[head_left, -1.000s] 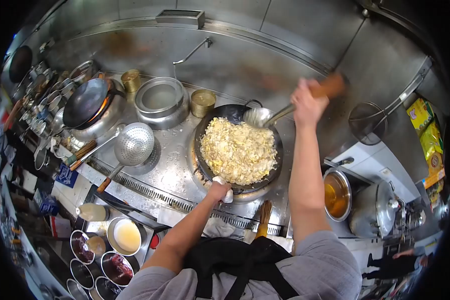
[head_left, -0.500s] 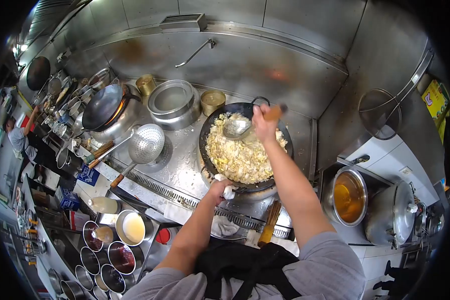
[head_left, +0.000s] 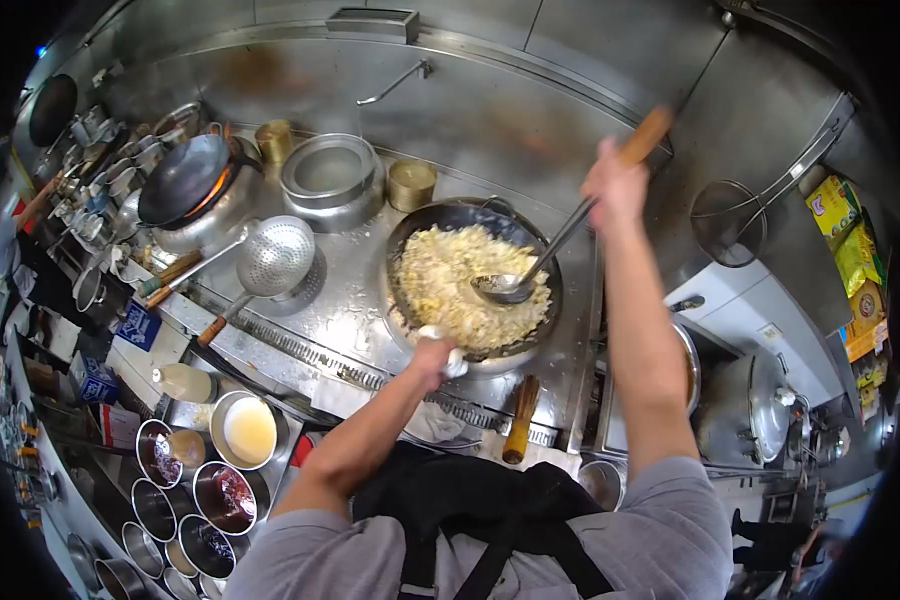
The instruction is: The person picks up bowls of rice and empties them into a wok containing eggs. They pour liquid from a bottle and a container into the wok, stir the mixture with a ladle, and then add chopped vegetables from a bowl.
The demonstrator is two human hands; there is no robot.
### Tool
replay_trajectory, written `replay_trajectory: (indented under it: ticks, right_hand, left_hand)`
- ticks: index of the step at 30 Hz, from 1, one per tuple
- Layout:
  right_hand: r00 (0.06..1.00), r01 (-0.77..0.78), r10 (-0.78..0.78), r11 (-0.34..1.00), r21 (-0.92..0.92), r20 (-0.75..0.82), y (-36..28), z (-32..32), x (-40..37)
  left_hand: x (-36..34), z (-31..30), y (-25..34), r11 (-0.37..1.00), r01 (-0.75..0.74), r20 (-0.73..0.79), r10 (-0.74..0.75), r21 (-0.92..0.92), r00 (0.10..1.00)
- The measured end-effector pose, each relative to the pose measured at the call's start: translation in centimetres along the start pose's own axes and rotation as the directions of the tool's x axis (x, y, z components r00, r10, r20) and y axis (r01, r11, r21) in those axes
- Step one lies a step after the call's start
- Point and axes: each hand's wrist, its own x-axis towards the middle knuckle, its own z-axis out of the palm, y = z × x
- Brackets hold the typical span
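Observation:
A big black wok [head_left: 553, 262] stands on the stove, filled with fried rice [head_left: 440, 270] with yellow bits. Closed on a white cloth [head_left: 456, 366], my left hand [head_left: 433, 358] is at the wok's near edge. My right hand [head_left: 615, 185], blurred by motion, grips a ladle [head_left: 560, 240] with a wooden handle. It is up and to the right of the wok, and the ladle's bowl rests in the rice at the right.
Left of the wok are a perforated skimmer [head_left: 276, 256], a metal pot [head_left: 332, 185] and another wok [head_left: 183, 180] over a flame. A bamboo brush [head_left: 521, 420] lies near the front edge. Bowls of sauces [head_left: 243, 430] stand lower left. A strainer [head_left: 730, 222] hangs at right.
My right hand has moved up and right, away from the wok, and the ladle's bowl has gone lower and right in the rice. My left hand stays at the wok's edge. The view has shifted.

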Motion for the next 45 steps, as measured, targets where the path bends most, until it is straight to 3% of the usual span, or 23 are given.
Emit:
replay_trajectory:
  ticks: [1, 2, 4, 6, 7, 8, 10, 13, 15, 16, 17, 18, 20, 25, 28, 30, 31, 32, 34, 35, 37, 41, 45]
  right_hand:
    - [0.997, -0.073, 0.070, 0.992, 0.098, 0.033, -5.5, 0.1, 0.4]
    - [0.997, 0.003, -0.008, 0.998, 0.068, 0.071, -9.8, -0.6, 1.1]
    - [0.941, -0.048, -0.056, 0.954, 0.297, 0.333, -15.8, -3.1, 1.8]
    - [0.969, -0.107, 0.033, 0.951, 0.291, 0.246, -10.8, -2.4, 0.9]
    - [0.983, -0.134, 0.088, 0.943, 0.303, 0.162, -6.9, -1.5, 0.2]
    - [0.986, -0.079, 0.085, 0.996, 0.043, -0.140, -0.1, 1.0, -1.3]
    - [0.968, -0.098, 0.123, 0.988, 0.122, -0.219, 8.2, 1.2, -2.5]
    - [0.976, -0.060, 0.087, 0.988, 0.141, -0.200, 3.8, -0.2, -0.7]
    - [0.981, -0.133, 0.154, 0.976, 0.170, -0.118, 0.2, -0.8, 0.1]
    - [0.977, -0.172, 0.190, 0.972, 0.161, -0.101, -0.9, -0.8, 0.6]
    - [0.967, -0.223, 0.238, 0.963, 0.153, -0.086, -1.3, -0.9, 0.6]
    - [0.961, -0.258, 0.268, 0.957, 0.133, -0.067, -1.3, -1.0, 0.5]
    - [0.945, -0.318, 0.325, 0.941, 0.118, -0.042, -1.7, -0.6, 0.2]
    - [0.954, -0.295, 0.282, 0.945, 0.143, 0.104, -8.7, -0.8, 2.6]
    - [0.964, -0.262, 0.251, 0.949, 0.173, 0.086, -1.8, -0.2, 2.3]
    - [0.974, -0.082, 0.060, 0.992, -0.095, -0.217, 7.5, 3.0, -2.1]
    - [0.971, -0.048, 0.043, 0.999, -0.017, -0.235, 8.0, 3.7, -3.3]
    - [0.981, -0.033, 0.038, 0.999, 0.028, -0.190, 7.6, 3.7, -3.4]
    - [0.978, -0.004, 0.025, 0.995, 0.104, -0.206, 5.2, 2.4, -2.8]
    - [0.980, 0.037, 0.000, 0.982, 0.183, -0.197, 3.4, 2.3, -1.9]
    - [0.980, 0.019, 0.016, 0.985, 0.170, -0.199, 2.8, 1.8, -2.1]
    - [0.995, -0.034, 0.047, 0.991, 0.129, -0.094, 4.3, 2.3, -3.8]
    - [0.985, -0.143, 0.141, 0.989, -0.018, -0.104, 4.2, 3.5, -4.4]
  left_hand:
    - [-4.1, 0.3, 0.8, 0.993, -0.060, 0.069, 0.067, -0.098, 0.995]
    - [-7.9, 0.7, 1.4, 0.992, -0.071, 0.033, 0.074, -0.105, 0.997]
    - [-8.7, 1.1, 1.3, 0.991, -0.075, 0.005, 0.076, -0.114, 0.997]
    - [-6.0, 1.1, -0.6, 0.992, -0.077, -0.075, 0.069, -0.103, 0.995]
    - [-4.3, 1.9, 1.4, 0.993, 0.117, -0.025, -0.118, -0.014, 0.993]
    - [-2.4, 0.6, 0.0, 0.996, 0.085, 0.049, -0.086, 0.029, 0.995]
    - [1.6, -3.1, -3.7, 0.999, -0.033, 0.157, 0.026, 0.042, 0.987]
    - [-2.7, -8.3, -9.2, 0.992, -0.126, 0.097, 0.125, 0.000, 0.987]
    - [-7.8, -6.4, -6.6, 0.968, -0.239, 0.105, 0.232, 0.069, 0.967]
    - [-5.9, -6.9, -7.6, 0.987, -0.143, 0.072, 0.138, 0.069, 0.988]
    - [-6.0, -4.3, -4.9, 0.978, -0.194, 0.031, 0.197, -0.079, 0.980]
    - [-5.6, -2.3, -1.3, 0.995, -0.038, -0.030, 0.036, -0.090, 0.999]
    - [-5.2, 0.1, 3.1, 0.960, 0.159, 0.075, -0.145, -0.231, 0.987]
    - [-8.3, 0.4, 0.9, 0.977, -0.102, 0.021, 0.108, -0.186, 0.994]
    - [-3.2, 1.4, 2.3, 0.994, 0.093, -0.002, -0.093, -0.049, 0.996]
    - [0.8, -1.3, -1.1, 0.993, -0.042, 0.076, 0.033, 0.113, 0.997]
    - [1.8, -3.4, -3.3, 0.981, -0.126, 0.140, 0.106, 0.145, 0.985]
    - [3.3, -5.9, -7.4, 0.909, -0.317, 0.064, 0.311, 0.270, 0.948]
    - [-4.5, -7.5, -6.3, 0.963, -0.172, 0.112, 0.151, 0.210, 0.982]
    - [-3.1, -9.7, -9.3, 0.925, -0.260, 0.105, 0.240, 0.277, 0.965]
    - [-8.3, -4.4, -3.1, 0.981, -0.194, 0.045, 0.195, -0.025, 0.980]
    - [-0.3, 0.2, 1.6, 0.997, 0.052, -0.033, -0.054, -0.063, 0.998]
    - [4.5, -1.4, -1.7, 0.989, 0.011, 0.040, -0.017, 0.147, 0.999]
